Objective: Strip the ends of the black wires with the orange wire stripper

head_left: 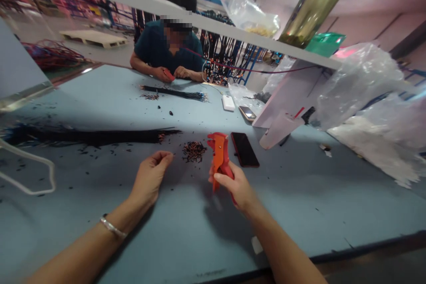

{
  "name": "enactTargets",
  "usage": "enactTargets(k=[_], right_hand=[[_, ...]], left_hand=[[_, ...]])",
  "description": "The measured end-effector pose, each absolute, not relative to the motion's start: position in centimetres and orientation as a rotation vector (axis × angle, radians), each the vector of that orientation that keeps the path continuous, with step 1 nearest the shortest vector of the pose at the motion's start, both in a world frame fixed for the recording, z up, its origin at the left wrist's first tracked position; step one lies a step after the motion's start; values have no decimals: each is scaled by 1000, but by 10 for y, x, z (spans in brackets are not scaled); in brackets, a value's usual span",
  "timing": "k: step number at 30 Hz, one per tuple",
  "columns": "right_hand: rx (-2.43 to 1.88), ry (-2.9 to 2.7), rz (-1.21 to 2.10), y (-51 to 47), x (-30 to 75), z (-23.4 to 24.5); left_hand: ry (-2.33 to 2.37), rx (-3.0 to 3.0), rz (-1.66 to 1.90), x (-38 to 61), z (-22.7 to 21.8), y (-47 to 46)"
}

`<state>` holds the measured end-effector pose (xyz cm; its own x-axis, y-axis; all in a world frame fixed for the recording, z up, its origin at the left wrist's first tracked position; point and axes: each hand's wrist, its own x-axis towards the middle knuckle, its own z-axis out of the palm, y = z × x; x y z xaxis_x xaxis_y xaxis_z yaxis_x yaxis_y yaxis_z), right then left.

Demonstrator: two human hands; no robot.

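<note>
R hand (236, 186): fingers wrapped firmly round stripper (218, 148), thumb on orange side; its head pokes up beyond fingers, just R of scraps (194, 151). L hand (148, 175): thumb & index tips pinched tog., can't tell if anything's btwn; wires (129, 136) just beyond, on worktop (186, 239).

Stripper: smooth, chunky, red + orange. Wires: thin, blk, long straight bundle w/ coppery ends. Scraps: tiny blk/coppery bits, loose heap. Phone (245, 149): flat dark slab nr stripper. Worktop: flat, blue-grey.

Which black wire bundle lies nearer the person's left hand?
The longer, thicker black wire bundle, beyond the left hand; the shorter black wire bundle lies farther back, before the co-worker.
</note>
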<state>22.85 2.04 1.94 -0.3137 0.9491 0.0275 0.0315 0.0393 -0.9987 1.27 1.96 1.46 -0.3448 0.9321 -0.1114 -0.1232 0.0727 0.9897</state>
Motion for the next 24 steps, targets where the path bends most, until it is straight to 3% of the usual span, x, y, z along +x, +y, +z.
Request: enactTargets(k=[5,11,24], right_hand=[[-884,-1111,1925,18,227,21],[-795,-956,2272,10,214,11],[-710,-978,2220,9,216,16]], left_hand=[[1403,708,1484,7,13,26],[1329,693,1471,12,12,26],[1322,969,1388,17,16,20]])
